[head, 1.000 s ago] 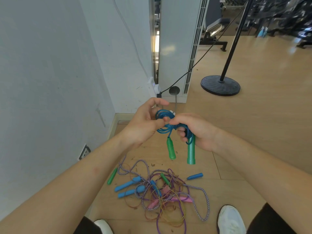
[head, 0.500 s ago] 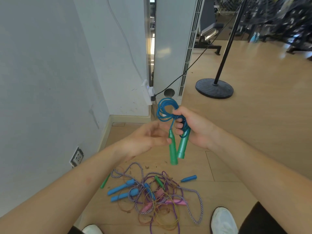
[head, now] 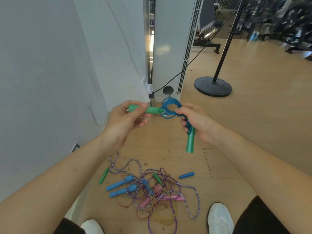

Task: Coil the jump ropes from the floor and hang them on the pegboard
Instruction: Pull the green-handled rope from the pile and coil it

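Observation:
I hold a blue jump rope (head: 169, 108) coiled into small loops between my hands, above the floor. My left hand (head: 126, 121) grips one green handle (head: 149, 109), held level and pointing right into the coil. My right hand (head: 196, 121) grips the coil and the other green handle (head: 190, 141), which hangs down below my fist. On the wooden floor between my feet lies a tangled pile of jump ropes (head: 152, 190): a purple-and-white braided one, thin purple and gold ones, with blue, green and pink handles. No pegboard is in view.
A white wall (head: 42, 81) stands close on my left, with a power strip (head: 146, 89) and a black cable low down. A tall white unit (head: 168, 39) stands ahead. A black pole on a round base (head: 212, 86) is to the right. My white shoes (head: 220, 218) flank the pile.
My left hand, open half a second ago, has taken the hanging green handle and lifted it level to the left. The right hand still holds the coil.

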### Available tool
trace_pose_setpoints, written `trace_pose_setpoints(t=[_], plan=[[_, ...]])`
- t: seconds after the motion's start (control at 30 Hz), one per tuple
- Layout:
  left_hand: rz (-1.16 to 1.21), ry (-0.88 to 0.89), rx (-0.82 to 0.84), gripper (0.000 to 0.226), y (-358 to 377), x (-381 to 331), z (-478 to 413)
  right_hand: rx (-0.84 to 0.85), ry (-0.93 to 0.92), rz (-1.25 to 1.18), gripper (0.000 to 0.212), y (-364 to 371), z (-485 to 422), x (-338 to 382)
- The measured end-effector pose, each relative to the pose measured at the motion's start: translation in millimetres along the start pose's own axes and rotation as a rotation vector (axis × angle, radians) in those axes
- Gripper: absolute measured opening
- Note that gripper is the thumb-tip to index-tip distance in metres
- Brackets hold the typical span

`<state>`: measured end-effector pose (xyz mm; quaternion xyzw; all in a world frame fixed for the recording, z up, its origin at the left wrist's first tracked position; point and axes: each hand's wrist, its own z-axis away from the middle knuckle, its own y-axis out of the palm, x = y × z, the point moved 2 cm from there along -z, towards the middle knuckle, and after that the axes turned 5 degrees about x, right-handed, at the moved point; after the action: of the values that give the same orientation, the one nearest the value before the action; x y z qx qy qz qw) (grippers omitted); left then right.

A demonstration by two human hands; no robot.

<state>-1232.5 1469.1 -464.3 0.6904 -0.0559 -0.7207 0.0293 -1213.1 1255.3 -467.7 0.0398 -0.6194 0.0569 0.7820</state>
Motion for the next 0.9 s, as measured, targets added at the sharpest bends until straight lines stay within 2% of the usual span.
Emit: trace_pose_setpoints(t=[0.17, 0.27, 0.37, 0.5, 0.67, 0.77, 0.83, 0.9], plan=[[0.056, 0.061, -0.079, 0.025, 4, 3, -1, 0.022, 0.014, 0.027, 0.005, 11, 0, -10], [0.024, 0.098, 0.002, 0.023, 7, 3, 0, 0.023, 0.037, -0.012, 0.007, 17, -1, -15], [-0.133, 0.167, 0.118, 0.018, 14, 3, 4, 0.053, 0.094, -0.099, 0.003, 23, -1, -18], [-0.164, 0.246, 0.119, 0.028, 19, 0, 9, 0.091, 0.163, -0.293, 0.024, 30, 1, -17], [-0.269, 0.34, 0.048, 0.023, 15, 0, 5, 0.139, 0.079, -0.287, 0.009, 39, 3, -17], [-0.363, 0.39, -0.041, 0.02, 13, -4, 5, 0.167, -0.001, -0.309, 0.011, 45, 7, -15], [-0.303, 0.351, -0.016, 0.02, 12, -8, 4, 0.19, -0.041, -0.311, 0.009, 45, 8, -13], [-0.152, 0.251, 0.071, 0.02, 10, -10, 4, 0.208, -0.057, -0.288, 0.018, 44, 9, -10]])
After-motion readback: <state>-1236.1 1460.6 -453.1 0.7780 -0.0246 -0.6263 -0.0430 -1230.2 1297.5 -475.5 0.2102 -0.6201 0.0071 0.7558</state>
